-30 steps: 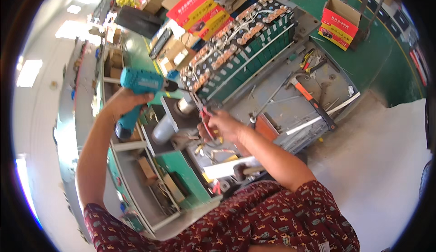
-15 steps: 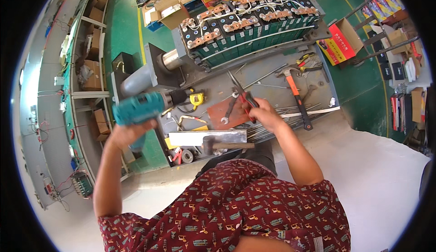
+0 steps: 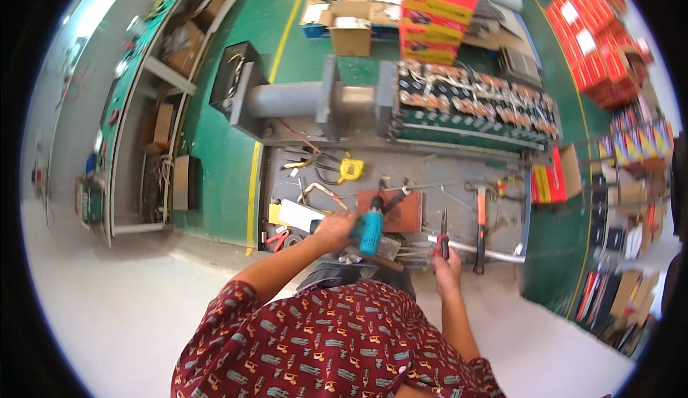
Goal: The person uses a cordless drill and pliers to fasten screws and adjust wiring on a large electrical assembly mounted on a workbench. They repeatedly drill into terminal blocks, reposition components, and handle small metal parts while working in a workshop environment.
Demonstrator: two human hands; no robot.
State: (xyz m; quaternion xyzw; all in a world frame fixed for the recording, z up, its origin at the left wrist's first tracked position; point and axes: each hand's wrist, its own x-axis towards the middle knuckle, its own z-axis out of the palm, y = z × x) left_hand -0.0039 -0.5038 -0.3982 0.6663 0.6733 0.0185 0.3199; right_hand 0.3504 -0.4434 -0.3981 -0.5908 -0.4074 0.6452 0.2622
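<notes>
My left hand (image 3: 335, 231) is closed round the grip of a teal cordless drill (image 3: 370, 234), which has a black chuck pointing away from me. The drill hangs over the near part of the metal bench tray (image 3: 430, 169), by a reddish-brown plate (image 3: 410, 216). On that plate lies an open-end wrench (image 3: 396, 199). To the right, my right hand (image 3: 448, 272) grips the red and black handles of long-nose pliers (image 3: 443, 240), their jaws pointing away. A claw hammer (image 3: 481, 219) with an orange handle lies right of the pliers. A wooden-handled hammer (image 3: 387, 261) is partly hidden near my waist.
Behind the tray stand a row of battery cells (image 3: 473, 104) with copper bars and a grey cylinder press (image 3: 287, 101). A yellow tape measure (image 3: 351, 169), a tape roll (image 3: 292, 241) and red clips (image 3: 276, 239) lie at left. Shelves (image 3: 154, 133) run along the left side.
The drill in my left hand has swung from the far left to the middle, over the tray. My right hand has drawn the pliers nearer and rightward. The view has shifted left.
</notes>
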